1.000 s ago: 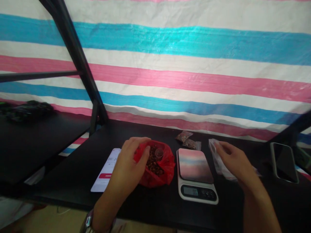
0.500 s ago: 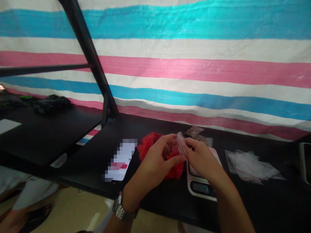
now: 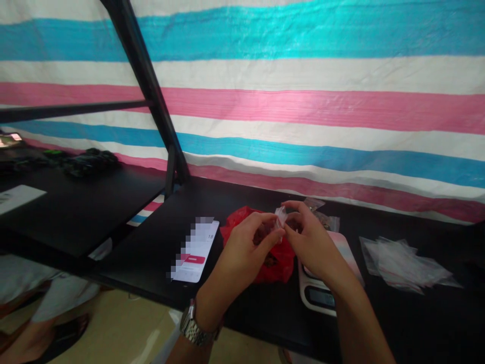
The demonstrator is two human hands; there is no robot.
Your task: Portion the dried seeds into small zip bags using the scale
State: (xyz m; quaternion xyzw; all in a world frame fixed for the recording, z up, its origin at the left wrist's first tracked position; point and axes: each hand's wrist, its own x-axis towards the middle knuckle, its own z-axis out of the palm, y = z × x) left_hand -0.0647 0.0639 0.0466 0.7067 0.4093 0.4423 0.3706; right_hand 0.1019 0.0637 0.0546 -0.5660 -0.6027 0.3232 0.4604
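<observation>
A small clear zip bag (image 3: 281, 218) is pinched between my two hands, above a crumpled red plastic bag (image 3: 278, 265). My left hand (image 3: 246, 242) closes thumb and fingers on the zip bag's left side; a metal watch is on that wrist. My right hand (image 3: 308, 235) grips its right edge, finger and thumb curled in. Beneath my right forearm lies a kitchen scale (image 3: 320, 298) with a lit display, partly covered by the arm. Behind it are filled small zip bags (image 3: 329, 221). Brown bits show inside the red bag, mostly hidden by my hands.
Left of the red bag lies a phone (image 3: 200, 253) with its screen lit. A pile of flat clear zip bags (image 3: 403, 263) is at the right. A black metal post (image 3: 144, 76) rises at the table's back left, before a striped tarp (image 3: 303, 111). Someone's legs (image 3: 56, 308) show below left.
My fingers have shifted on the zip bag, which now looks more folded and less upright. The whole view has moved slightly, placing the table things further right.
</observation>
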